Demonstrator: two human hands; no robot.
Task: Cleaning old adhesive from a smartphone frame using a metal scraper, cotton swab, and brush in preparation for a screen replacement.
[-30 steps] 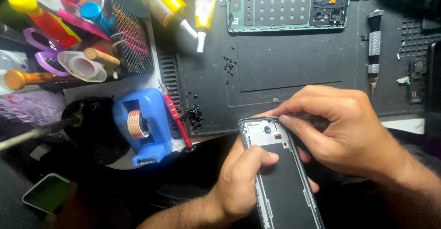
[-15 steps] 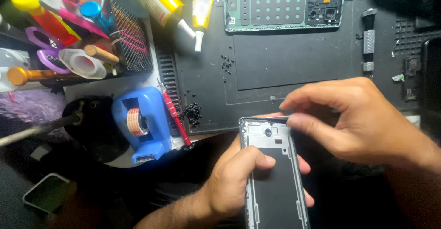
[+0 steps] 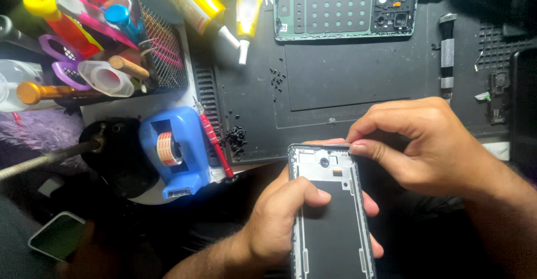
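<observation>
Since a moment ago, the right hand (image 3: 442,147) has lifted a little, and its fingertips now sit right on the top edge of the phone (image 3: 331,212) instead of lying over its corner. The phone is near the person, low in the middle of the scene, just off the near edge of the dark work mat (image 3: 358,77).

It lies with its back open, so the grey frame, a small round camera hole and a long black plate all show. The left hand (image 3: 285,223) wraps around it from the left, thumb across the black plate and fingers curled under. This seems to keep it from sliding. The right hand is half closed, pinching the top edge with thumb and first finger, as if to pry or press there.

Far on the mat lies a green phone cover (image 3: 344,8) full of holes. Little black screws (image 3: 235,136) sit in a heap to the left. A red screwdriver (image 3: 213,142) lies next to a blue tape holder (image 3: 173,150). Glue tubes (image 3: 246,10) lie far left.
</observation>
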